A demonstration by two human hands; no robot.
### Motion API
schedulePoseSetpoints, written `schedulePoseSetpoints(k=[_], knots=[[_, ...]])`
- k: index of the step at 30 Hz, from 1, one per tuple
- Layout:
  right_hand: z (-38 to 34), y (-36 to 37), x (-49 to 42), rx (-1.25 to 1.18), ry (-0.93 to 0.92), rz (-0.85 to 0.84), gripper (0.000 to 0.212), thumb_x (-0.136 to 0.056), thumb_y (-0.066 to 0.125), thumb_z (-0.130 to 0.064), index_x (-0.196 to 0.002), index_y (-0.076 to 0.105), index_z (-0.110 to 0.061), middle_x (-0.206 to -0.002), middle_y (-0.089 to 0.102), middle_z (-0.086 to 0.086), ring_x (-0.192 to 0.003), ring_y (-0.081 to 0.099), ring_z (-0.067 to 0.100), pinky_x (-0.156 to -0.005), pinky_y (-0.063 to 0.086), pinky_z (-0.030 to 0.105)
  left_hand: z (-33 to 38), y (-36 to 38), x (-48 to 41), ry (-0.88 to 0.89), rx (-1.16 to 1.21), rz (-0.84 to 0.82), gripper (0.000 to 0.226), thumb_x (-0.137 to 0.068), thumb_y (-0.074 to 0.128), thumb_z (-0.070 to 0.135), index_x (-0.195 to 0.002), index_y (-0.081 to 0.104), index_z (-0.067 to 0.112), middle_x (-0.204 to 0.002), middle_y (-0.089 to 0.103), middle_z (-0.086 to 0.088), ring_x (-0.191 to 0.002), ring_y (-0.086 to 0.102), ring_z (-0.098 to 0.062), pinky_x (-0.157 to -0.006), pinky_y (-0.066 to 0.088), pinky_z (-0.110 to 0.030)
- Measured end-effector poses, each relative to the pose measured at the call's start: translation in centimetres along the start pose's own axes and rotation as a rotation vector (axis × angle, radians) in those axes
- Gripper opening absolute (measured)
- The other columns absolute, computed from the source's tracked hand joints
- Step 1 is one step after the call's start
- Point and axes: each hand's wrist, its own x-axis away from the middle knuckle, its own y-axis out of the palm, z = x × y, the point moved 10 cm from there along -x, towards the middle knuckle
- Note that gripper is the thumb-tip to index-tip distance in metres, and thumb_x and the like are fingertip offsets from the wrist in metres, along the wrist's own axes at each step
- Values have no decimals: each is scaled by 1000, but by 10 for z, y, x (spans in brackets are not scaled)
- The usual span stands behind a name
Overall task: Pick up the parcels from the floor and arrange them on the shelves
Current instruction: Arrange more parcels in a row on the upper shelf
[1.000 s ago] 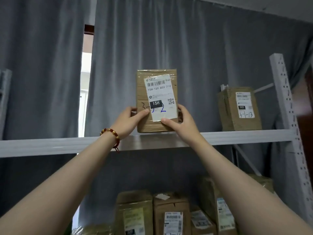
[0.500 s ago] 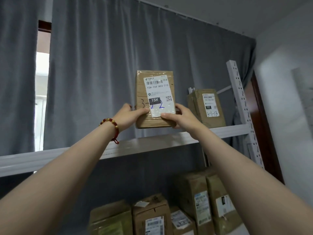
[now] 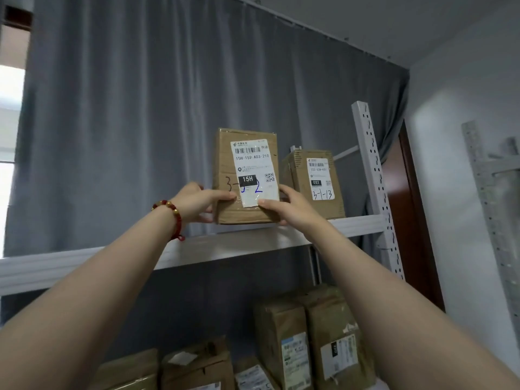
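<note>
The brown parcel (image 3: 225, 153), its white label marked 15H facing out, is upright with its bottom edge at the white upper shelf (image 3: 239, 244). The left hand (image 3: 197, 202) and right hand (image 3: 289, 205) grip its lower corners. A smaller parcel (image 3: 315, 182) marked 3-1-13 stands just to its right, and more brown parcels (image 3: 309, 339) stand below.

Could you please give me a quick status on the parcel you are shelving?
Holding: left hand and right hand grip parcel by lower sides. It stands upright at upper shelf front edge. Close on its right: second parcel, not blocking.
</note>
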Motion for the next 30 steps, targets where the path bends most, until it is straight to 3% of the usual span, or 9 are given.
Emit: schedulePoseSetpoints(k=[3, 6, 11, 16, 20, 23, 27, 30], knots=[[17, -16, -11, 71, -27, 48, 49, -85, 76, -26, -129, 58, -17, -125, 66, -4, -106, 63, 11, -91, 52, 26, -7, 18, -12, -2, -37, 30, 101, -54, 93, 41, -134, 45, 1, -118, 66, -10, -99, 69, -23, -76, 61, -41], [29, -32, -19, 119, -50, 73, 47, -88, 72, -18, -132, 56, -9, -119, 61, -4, -101, 56, 8, -73, 42, 6, -18, 40, -27, -12, -88, 51, 79, -63, 88, 42, -124, 55, 5, -116, 68, -8, -102, 67, -21, -81, 60, -41], [57, -54, -39, 191, -50, 96, 50, -86, 73, -26, -131, 57, -11, -128, 64, 2, -110, 59, 15, -95, 45, 27, -21, 73, -46, -10, -145, 92, 70, -72, 84, 41, -123, 54, 5, -116, 65, -8, -103, 64, -22, -85, 58, -43], [72, -66, -57, 279, -76, 98, 38, -87, 71, -30, -122, 64, -16, -124, 68, 1, -113, 61, 19, -98, 47, 32, -20, 89, -68, 6, -219, 135, 60, -78, 80, 36, -122, 55, 5, -115, 65, -10, -100, 65, -24, -82, 59, -43], [84, -67, -72, 423, -81, 92, 33, -92, 63, -31, -119, 69, -13, -121, 70, 5, -112, 61, 25, -91, 46, 30, -26, 102, -81, -35, -306, 153, 51, -86, 72, 38, -121, 56, 5, -108, 64, -8, -94, 63, -24, -78, 56, -37], [97, -68, -82, 532, -48, 149, 28, -92, 58, -35, -104, 70, -12, -106, 71, 9, -101, 62, 32, -80, 49, 35, -30, 112, -91, -17, -416, 164, 48, -91, 66, 36, -125, 55, 4, -104, 61, -8, -89, 59, -22, -73, 50, -32], [101, -67, -85, 632, -36, 224, 20, -89, 57, -31, -93, 63, -12, -99, 67, 9, -94, 61, 34, -72, 50, 37, -31, 122, -99, 15, -566, 160, 41, -94, 62, 32, -127, 59, 9, -121, 64, -7, -106, 60, -25, -89, 46, -32], [99, -74, -82, 676, -46, 289, 20, -87, 59, -27, -97, 63, -10, -100, 65, 9, -92, 61, 33, -67, 45, 34, -29, 123, -98, 22, -621, 164, 35, -95, 60, 32, -121, 63, 9, -116, 66, -7, -102, 60, -24, -89, 45, -31]])
